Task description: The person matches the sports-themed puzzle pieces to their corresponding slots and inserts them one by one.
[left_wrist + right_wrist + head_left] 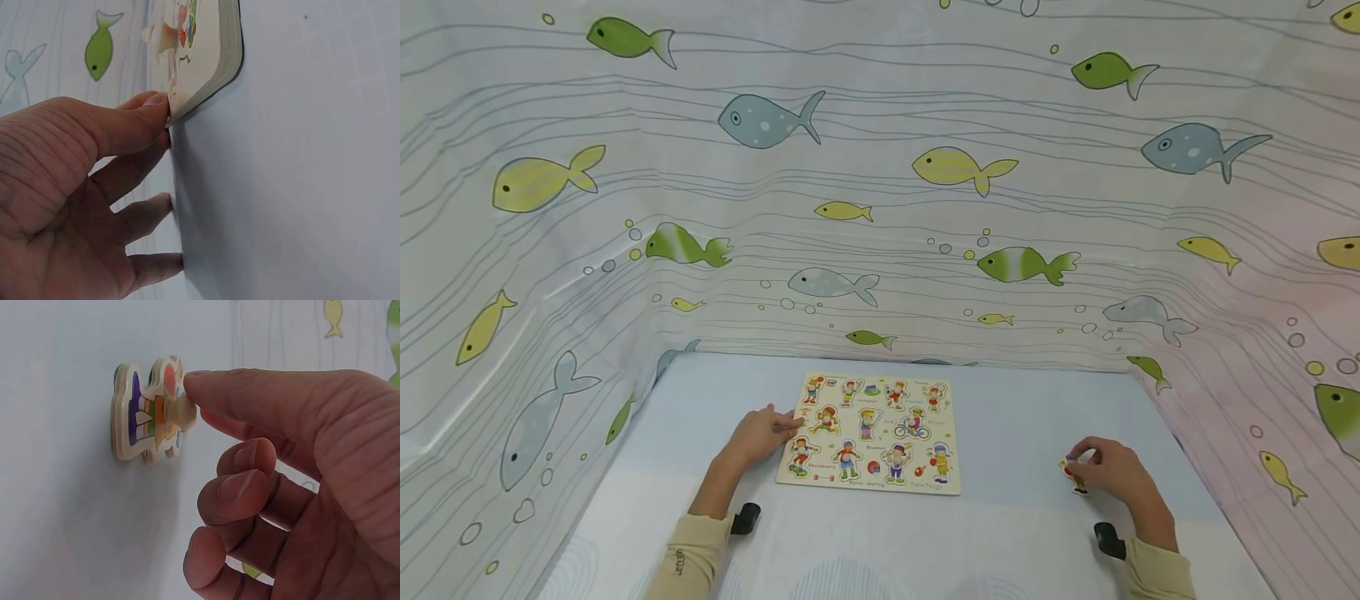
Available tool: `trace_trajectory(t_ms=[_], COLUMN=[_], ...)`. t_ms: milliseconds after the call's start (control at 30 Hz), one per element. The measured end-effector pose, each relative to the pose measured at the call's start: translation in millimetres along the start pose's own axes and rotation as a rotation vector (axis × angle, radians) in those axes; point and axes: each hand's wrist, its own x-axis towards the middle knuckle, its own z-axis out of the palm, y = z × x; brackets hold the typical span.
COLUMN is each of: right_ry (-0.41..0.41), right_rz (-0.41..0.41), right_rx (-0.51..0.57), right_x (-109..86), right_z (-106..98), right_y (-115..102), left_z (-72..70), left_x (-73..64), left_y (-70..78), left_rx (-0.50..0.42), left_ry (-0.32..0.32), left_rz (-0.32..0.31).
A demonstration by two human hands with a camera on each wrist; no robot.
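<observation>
A wooden peg puzzle board (pixel 865 479) with sports figures lies flat on the table. My left hand (pixel 760 435) holds its left edge. In the left wrist view, the thumb is at the board's corner (pixel 215 69) and the other fingertips touch the table. Well to the right of the board, my right hand (pixel 1108 468) pinches the round knob of a figure-shaped puzzle piece (pixel 1079 482). Up close, the piece (pixel 147 419) shows purple, green and orange clothing. Its edge looks thick and layered; whether two pieces are stacked I cannot tell.
A pale blue and white cloth covers the table (pixel 1030 550). Behind and on both sides rises a fish-patterned curtain (pixel 895 242). Black wrist mounts, one on the left cuff (pixel 746 519) and one on the right cuff (pixel 1108 540), stick out over the table.
</observation>
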Motion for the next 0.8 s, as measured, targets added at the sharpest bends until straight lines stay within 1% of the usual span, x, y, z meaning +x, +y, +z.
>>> trace_trajectory(t_ms=[267, 467, 600, 800], right_ry=[0.013, -0.006, -0.011, -0.001], right_rz=[0.012, 0.025, 0.033, 0.033], right_rx=[-0.007, 0.002, 0.012, -0.004], right_x=[-3.8, -6.7, -7.3, -5.0], right_z=[-1.5, -0.6, 0.7, 0.9], right_y=[6.2, 9.0, 8.7, 7.0], left_z=[-1.1, -1.2, -1.2, -0.8], left_x=[-0.2, -0.5, -0.5, -0.4], left_y=[1.3, 2.0, 1.9, 1.1], left_rx=[-0.002, 0.004, 0.004, 0.004], left_ry=[-0.004, -0.009, -0.01, -0.012], left_rz=[0.001, -0.011, -0.015, -0.004])
